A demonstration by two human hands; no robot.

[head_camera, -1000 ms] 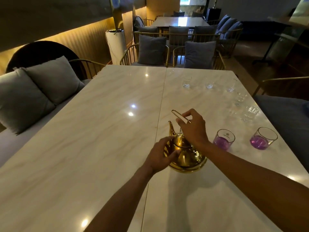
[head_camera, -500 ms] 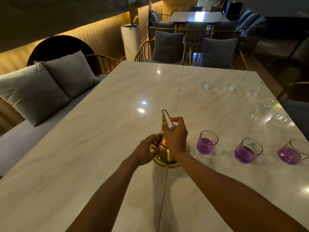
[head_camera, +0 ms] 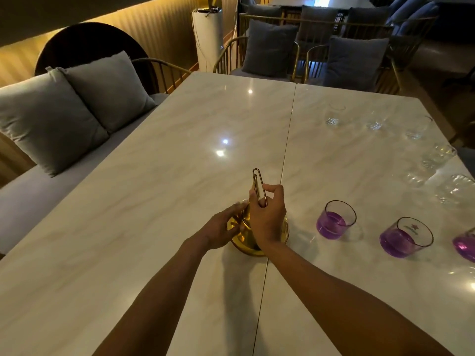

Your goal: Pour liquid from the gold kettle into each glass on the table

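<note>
The gold kettle [head_camera: 241, 236] stands on the marble table [head_camera: 144, 227] at the seam between its two slabs. My right hand [head_camera: 267, 217] pinches the kettle's thin upright wire handle [head_camera: 258, 179]. My left hand [head_camera: 222, 228] rests against the kettle's left side, fingers curved round the body. To the right stand three glasses with purple liquid: one near [head_camera: 335, 219], one further right [head_camera: 404, 236], one cut by the frame edge [head_camera: 465, 245]. Several clear glasses curve along the right side, among them one at the far end [head_camera: 334, 115] and one at the right edge [head_camera: 455, 188].
A grey sofa with two cushions [head_camera: 72, 104] runs along the table's left side. Gold-framed chairs with grey cushions [head_camera: 267, 47] stand at the far end, with another table behind them. A white cylinder [head_camera: 208, 39] stands by the wall.
The view has shifted left and down, bringing a third purple glass into frame. The kettle's handle now stands more upright under my right hand; both hands stay on the kettle.
</note>
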